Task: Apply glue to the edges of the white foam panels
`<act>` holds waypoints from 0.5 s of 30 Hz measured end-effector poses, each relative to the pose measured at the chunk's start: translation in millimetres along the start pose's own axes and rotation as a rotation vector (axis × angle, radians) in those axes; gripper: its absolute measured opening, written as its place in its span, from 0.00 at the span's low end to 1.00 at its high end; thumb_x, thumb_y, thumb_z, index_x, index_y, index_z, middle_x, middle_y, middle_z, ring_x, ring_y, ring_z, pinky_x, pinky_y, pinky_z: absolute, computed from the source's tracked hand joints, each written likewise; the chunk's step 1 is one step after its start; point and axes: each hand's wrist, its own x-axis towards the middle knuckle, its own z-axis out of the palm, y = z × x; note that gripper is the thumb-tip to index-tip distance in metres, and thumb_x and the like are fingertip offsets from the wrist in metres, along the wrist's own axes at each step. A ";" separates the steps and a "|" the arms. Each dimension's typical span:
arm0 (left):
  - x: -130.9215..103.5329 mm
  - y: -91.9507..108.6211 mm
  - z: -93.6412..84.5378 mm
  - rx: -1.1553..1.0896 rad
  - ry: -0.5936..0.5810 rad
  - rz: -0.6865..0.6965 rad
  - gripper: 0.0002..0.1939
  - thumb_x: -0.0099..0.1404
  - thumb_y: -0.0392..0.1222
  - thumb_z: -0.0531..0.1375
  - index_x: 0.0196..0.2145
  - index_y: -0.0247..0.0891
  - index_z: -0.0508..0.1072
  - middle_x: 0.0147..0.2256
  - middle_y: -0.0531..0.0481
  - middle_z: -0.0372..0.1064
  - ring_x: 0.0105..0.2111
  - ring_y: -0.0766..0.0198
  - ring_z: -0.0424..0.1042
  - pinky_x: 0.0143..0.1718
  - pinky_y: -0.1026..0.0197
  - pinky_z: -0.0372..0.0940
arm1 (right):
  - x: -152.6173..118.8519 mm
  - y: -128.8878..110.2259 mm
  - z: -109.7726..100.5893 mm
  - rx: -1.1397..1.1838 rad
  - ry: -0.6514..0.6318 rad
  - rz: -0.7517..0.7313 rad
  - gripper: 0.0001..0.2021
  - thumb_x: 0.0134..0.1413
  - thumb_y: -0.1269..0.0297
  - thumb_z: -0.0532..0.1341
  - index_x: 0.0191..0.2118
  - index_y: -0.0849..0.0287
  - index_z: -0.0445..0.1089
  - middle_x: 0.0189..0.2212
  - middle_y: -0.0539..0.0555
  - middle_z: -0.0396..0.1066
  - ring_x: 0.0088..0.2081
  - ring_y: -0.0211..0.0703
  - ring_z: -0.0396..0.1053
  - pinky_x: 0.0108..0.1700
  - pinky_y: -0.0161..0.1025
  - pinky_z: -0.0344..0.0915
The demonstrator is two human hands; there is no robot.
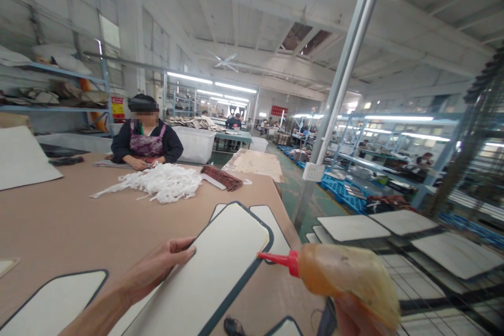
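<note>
Head view: left hand [157, 268] grips the white panel [212, 268], right hand [354, 315] squeezes the glue bottle [346, 278] beside it, so glue could blob past the panel's edge.

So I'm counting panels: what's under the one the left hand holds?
Under the held panel the edge of a second panel shows, flat on the table. The rest is covered. The left hand grips its side.

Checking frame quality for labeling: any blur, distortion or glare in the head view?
Head view: wide-angle bend at edges, grey steel post leans; ceiling tube lights blown out; amber glue bottle with red nozzle slightly soft in right hand; white dark-edged panel in left hand sharp.
</note>
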 end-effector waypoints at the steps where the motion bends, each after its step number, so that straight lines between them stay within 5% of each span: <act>1: 0.2 -0.9 0.5 -0.004 0.004 0.002 0.20 0.60 0.44 0.61 0.50 0.40 0.73 0.41 0.47 0.77 0.38 0.57 0.76 0.36 0.64 0.69 | -3.0 -0.9 5.1 -0.004 0.024 -0.006 0.27 0.28 0.68 0.75 0.41 0.53 0.72 0.30 0.47 0.78 0.32 0.39 0.75 0.37 0.27 0.71; 7: 1.9 -5.8 -0.4 0.012 0.043 0.011 0.21 0.60 0.46 0.62 0.51 0.39 0.72 0.41 0.46 0.77 0.36 0.58 0.76 0.33 0.65 0.69 | -11.8 -1.5 20.8 -0.013 0.030 0.006 0.28 0.28 0.65 0.76 0.42 0.53 0.71 0.32 0.46 0.77 0.33 0.36 0.74 0.38 0.25 0.69; 15: -0.2 -3.9 3.1 0.043 0.074 0.019 0.20 0.59 0.48 0.62 0.48 0.38 0.74 0.38 0.48 0.78 0.33 0.61 0.75 0.31 0.67 0.68 | 6.9 18.9 -16.6 -0.167 -0.128 -0.032 0.25 0.34 0.68 0.73 0.44 0.54 0.72 0.36 0.55 0.77 0.37 0.50 0.75 0.38 0.36 0.73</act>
